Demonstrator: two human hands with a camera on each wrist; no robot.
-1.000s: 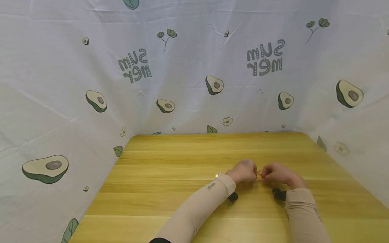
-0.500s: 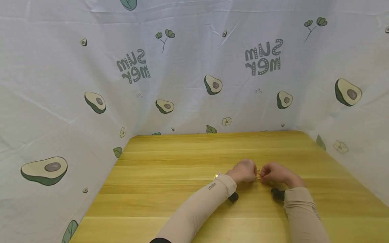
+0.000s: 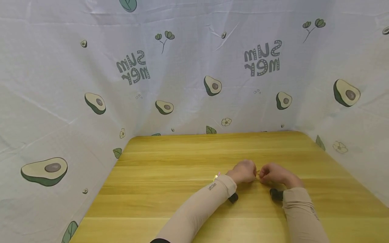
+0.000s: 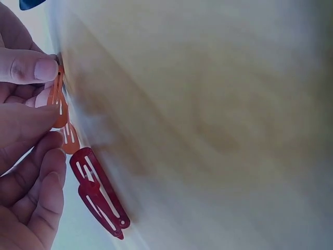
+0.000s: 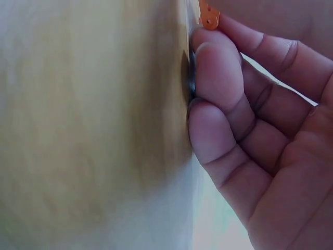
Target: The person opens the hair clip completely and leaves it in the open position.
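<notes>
My left hand (image 3: 244, 171) and right hand (image 3: 275, 173) meet fingertip to fingertip low over the right part of the table. Between them a thin bit of orange shows in the head view. In the left wrist view this is an orange snap hair clip (image 4: 61, 104), pinched by fingertips, with a second orange clip (image 4: 69, 139) just below it. The right wrist view has one orange clip end (image 5: 210, 20) at the right hand's upper fingertips, the other fingers curled against the tabletop. Two dark red snap clips (image 4: 99, 192) overlap beside the curled lower fingers in the left wrist view.
Small shiny yellow and pink items (image 3: 217, 176) lie left of my left wrist, partly behind the sleeve (image 3: 209, 199). Black wrist cameras (image 3: 276, 194) sit under both wrists. The wood-grain table (image 3: 152, 189) is bounded behind and at both sides by a white printed cloth (image 3: 188, 67).
The hands stay in almost the same place with the clip between them. The right hand has edged slightly left, and the head view has shifted a little.
</notes>
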